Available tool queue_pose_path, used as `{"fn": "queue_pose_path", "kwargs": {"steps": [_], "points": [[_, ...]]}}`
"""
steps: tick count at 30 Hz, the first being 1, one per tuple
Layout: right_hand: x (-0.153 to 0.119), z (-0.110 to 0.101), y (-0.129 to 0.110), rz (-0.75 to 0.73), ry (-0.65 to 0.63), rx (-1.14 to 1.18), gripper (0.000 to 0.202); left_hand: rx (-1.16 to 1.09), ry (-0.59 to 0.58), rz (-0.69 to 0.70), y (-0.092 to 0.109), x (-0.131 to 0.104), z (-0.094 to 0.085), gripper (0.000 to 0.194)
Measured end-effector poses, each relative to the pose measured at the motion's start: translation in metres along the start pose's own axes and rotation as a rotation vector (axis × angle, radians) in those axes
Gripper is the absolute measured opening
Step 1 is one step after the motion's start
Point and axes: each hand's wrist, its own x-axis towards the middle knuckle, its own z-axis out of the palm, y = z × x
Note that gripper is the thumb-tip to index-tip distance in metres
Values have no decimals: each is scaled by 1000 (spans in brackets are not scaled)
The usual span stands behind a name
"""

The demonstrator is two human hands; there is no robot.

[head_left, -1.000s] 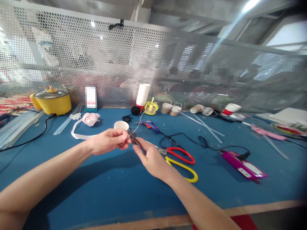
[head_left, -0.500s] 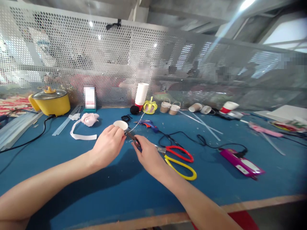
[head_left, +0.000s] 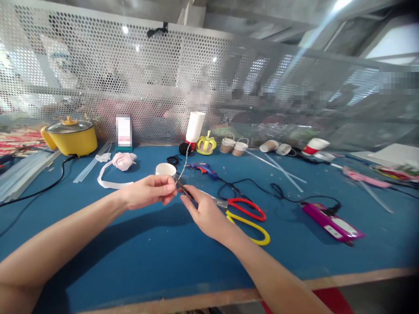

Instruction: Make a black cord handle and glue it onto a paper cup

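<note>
My right hand [head_left: 206, 211] is closed round a pair of dark-handled pliers [head_left: 187, 191], whose jaws point away to the left. From the jaws a thin twisted silvery wire [head_left: 187, 160] rises, standing nearly upright. Beside the jaws my left hand [head_left: 152, 191] pinches the wire's lower end between thumb and fingers; the exact contact is partly hidden. Just behind the left hand stands a white paper cup [head_left: 165, 169]. Scissors [head_left: 247, 209] with one red and one yellow handle lie partly under my right hand and forearm.
A blue glue gun [head_left: 203, 169] lies beyond the hands, its cord running to a purple power strip [head_left: 332, 222]. Black yarn [head_left: 185, 149], stacked white cups [head_left: 195, 126], a yellow-green crown-shaped basket [head_left: 206, 144] and small baskets line the back. A white ribbon rose [head_left: 124, 161] and yellow pot [head_left: 73, 137] are left.
My left hand has turned and come down slightly, uncovering more of the paper cup. The twisted wire now points more steeply upward. My right hand still grips the pliers.
</note>
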Motion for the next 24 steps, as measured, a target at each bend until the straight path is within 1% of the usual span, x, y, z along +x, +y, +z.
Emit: {"fn": "queue_pose_path", "kwargs": {"steps": [2,5,8,10,12,13,14,15,16,17,18,19,20,21,22,23,24], "points": [[0,0,0,11,5,-14,17,68,43,28,0,1,2,23],[0,2,3,25,44,-47,17,293,147,72,3,0,7,18],[0,6,8,19,78,-79,17,491,279,79,3,-2,15,17],[0,10,11,17,89,-103,17,685,385,96,0,-2,21,15],[0,12,13,35,88,-129,17,911,482,150,-1,-3,24,11],[0,12,13,48,86,-140,17,1009,509,178,0,-4,24,11],[1,10,12,59,75,-139,17,1087,501,194,3,-5,22,11],[1,7,11,64,51,-120,18,1140,474,202,7,-7,19,11],[0,4,8,62,8,-75,18,1170,375,191,13,-9,13,12],[0,-1,5,55,-61,-1,19,1174,232,177,20,-12,7,14],[0,-5,2,52,-148,96,20,1160,134,193,26,-14,0,15],[-1,-10,-2,61,-248,201,23,1159,145,244,31,-15,-6,17],[-2,-14,-5,82,-339,296,25,1186,252,344,35,-16,-12,17],[-2,-16,-8,102,-419,374,27,1242,328,458,37,-16,-16,21],[-3,-19,-10,119,-482,438,29,1308,366,563,36,-14,-19,25],[-3,-20,-11,130,-528,489,31,1374,354,644,34,-12,-21,27],[-4,-21,-11,136,-564,534,32,1422,304,712,31,-10,-23,26]]}}
